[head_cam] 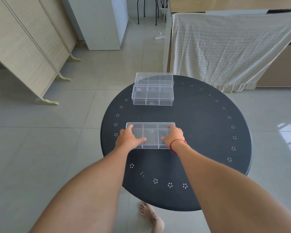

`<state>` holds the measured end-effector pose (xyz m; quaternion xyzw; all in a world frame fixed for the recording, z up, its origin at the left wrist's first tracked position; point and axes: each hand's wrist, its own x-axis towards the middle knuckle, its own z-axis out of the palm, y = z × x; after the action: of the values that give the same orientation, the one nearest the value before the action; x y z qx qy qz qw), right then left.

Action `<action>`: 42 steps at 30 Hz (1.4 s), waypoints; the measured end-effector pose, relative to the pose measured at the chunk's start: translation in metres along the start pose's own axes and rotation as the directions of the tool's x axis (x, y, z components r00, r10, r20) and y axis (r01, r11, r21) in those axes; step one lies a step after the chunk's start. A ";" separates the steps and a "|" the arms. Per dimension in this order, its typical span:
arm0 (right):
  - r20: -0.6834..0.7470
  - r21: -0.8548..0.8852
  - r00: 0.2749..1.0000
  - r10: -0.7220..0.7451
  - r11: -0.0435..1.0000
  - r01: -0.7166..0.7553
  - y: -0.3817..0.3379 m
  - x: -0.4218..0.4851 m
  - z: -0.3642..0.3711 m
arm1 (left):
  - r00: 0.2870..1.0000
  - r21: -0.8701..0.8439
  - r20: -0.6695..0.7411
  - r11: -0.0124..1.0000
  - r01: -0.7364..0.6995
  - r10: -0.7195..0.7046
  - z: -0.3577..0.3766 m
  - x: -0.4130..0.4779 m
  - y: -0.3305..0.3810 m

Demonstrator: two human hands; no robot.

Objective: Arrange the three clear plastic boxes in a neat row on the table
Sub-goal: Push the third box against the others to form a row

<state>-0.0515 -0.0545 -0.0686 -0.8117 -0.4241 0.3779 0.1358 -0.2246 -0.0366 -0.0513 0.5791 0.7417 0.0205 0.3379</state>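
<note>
Three clear plastic boxes with inner dividers are on a round black table (200, 135). The nearest box (150, 132) lies left of the table's centre, held at both short ends. My left hand (128, 139) grips its left end, thumb on the lid. My right hand (173, 136), with a red string at the wrist, grips its right end. A second box (152, 98) sits farther back, and the third box (154, 78) is at the table's far edge, touching or slightly overlapping the second.
The table's rim has a ring of small hole clusters. A folding screen (23, 52) stands on the left, a white cabinet (101, 22) behind, a cloth-draped bed frame (225, 47) at the right. My bare foot (151, 216) is on the tiled floor under the table's near edge.
</note>
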 end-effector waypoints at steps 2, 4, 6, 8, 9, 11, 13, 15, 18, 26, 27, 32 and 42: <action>-0.039 -0.026 0.999 -0.017 1.000 0.016 -0.003 0.007 0.001 | 0.999 0.031 0.032 1.000 -0.003 0.002 -0.001 0.006 0.008; -0.050 -0.052 0.999 -0.020 0.998 0.018 -0.007 0.015 0.000 | 0.998 0.064 0.056 0.998 -0.006 0.003 -0.003 0.013 0.015; -0.054 -0.087 0.998 -0.021 0.996 0.017 -0.014 0.024 -0.002 | 0.998 0.085 0.068 0.996 -0.011 0.006 -0.005 0.022 0.021; -0.056 -0.198 0.998 -0.039 0.980 0.027 -0.020 0.032 -0.004 | 0.997 0.102 0.082 0.995 -0.021 0.013 -0.006 0.031 0.024; -0.052 -0.273 0.997 -0.052 0.961 0.035 -0.024 0.036 -0.005 | 0.995 0.115 0.094 0.993 -0.025 0.015 -0.007 0.035 0.026; -0.041 -0.376 0.996 -0.083 0.924 0.061 -0.030 0.042 -0.006 | 0.994 0.153 0.112 0.988 -0.026 0.009 -0.009 0.042 0.030; 0.011 -0.391 0.995 -0.094 0.916 0.091 -0.036 0.049 -0.006 | 0.993 0.176 0.121 0.984 -0.017 -0.004 -0.011 0.051 0.033; 0.086 -0.391 0.991 -0.103 0.911 0.128 -0.041 0.055 -0.010 | 0.991 0.181 0.135 0.983 -0.014 -0.011 -0.013 0.059 0.036; 0.167 -0.417 0.980 -0.113 0.892 0.174 -0.044 0.062 -0.021 | 0.991 0.146 0.135 0.989 -0.017 -0.003 -0.013 0.071 0.037; 0.092 -0.400 0.975 -0.203 0.889 0.223 -0.042 0.065 -0.022 | 0.966 0.162 -0.030 0.955 -0.248 0.255 -0.011 0.079 0.043; 0.092 -0.398 0.974 -0.209 0.888 0.228 -0.043 0.065 -0.023 | 0.971 0.145 -0.005 0.960 -0.237 0.241 -0.010 0.080 0.042; 0.081 -0.374 0.962 -0.261 0.887 0.272 -0.049 0.070 -0.021 | 0.971 0.145 0.012 0.960 -0.239 0.240 -0.007 0.088 0.043; 0.111 -0.302 0.962 -0.250 0.914 0.272 -0.055 0.090 -0.025 | 0.973 0.121 0.014 0.966 -0.230 0.230 -0.006 0.106 0.055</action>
<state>-0.0333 0.0524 -0.0672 -0.7454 -0.5878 0.3120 0.0389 -0.1924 0.0765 -0.0740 0.6807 0.6695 0.0144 0.2970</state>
